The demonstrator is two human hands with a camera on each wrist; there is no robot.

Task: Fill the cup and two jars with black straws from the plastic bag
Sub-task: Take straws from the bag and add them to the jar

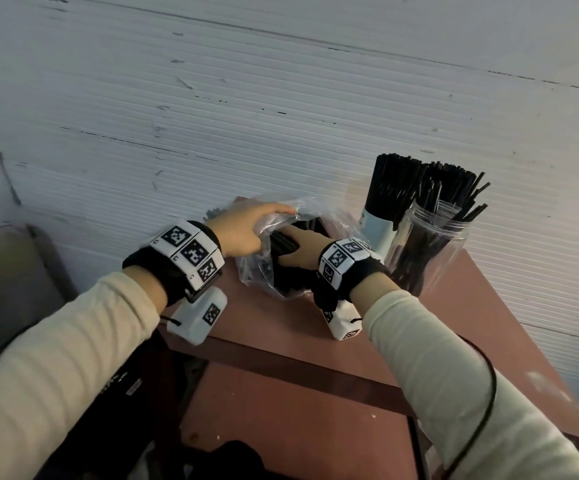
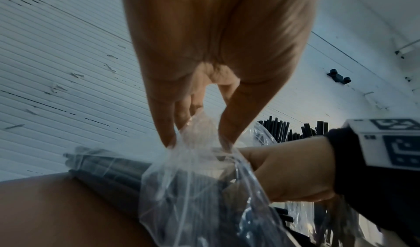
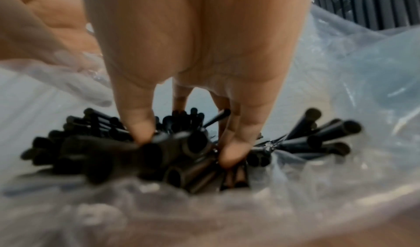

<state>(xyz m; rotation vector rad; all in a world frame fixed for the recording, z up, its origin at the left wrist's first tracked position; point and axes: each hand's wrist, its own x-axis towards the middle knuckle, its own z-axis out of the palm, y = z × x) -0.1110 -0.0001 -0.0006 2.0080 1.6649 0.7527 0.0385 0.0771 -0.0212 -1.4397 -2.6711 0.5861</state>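
Closest to the camera, on the near side of the plastic bag (image 1: 267, 268), it's just two cream sleeves and the front edge of the reddish table (image 1: 333, 372), which drops off fast, so not much slack there. The bag sits mid-table, crinkly and floppy, basically zero structure. The left hand (image 1: 243, 233) is pinching its rim between fingers (image 2: 166, 125) and thumb and lifting the mouth open. The right hand (image 1: 298, 252) is plunged inside, thumb and fingertips (image 3: 141, 125) closing round a clump of black straws (image 3: 177, 152) near their open ends. Those straws look super light, smooth and a bit slippery, stiff enough lengthwise but probably easy to crush, so a loose full-hand wrap around the middle of the bundle seems smarter than pinching the tips, otherwise some will likely slide out or fan apart. Just right of the bag stands a clear jar (image 1: 426, 251) already holding straws, and behind that a white cup (image 1: 380, 226) packed with them; a second jar isn't clearly visible. Beyond the bag is a ribbed white wall (image 1: 281, 116), tight against the table, so the open room is mostly upward and to the right.
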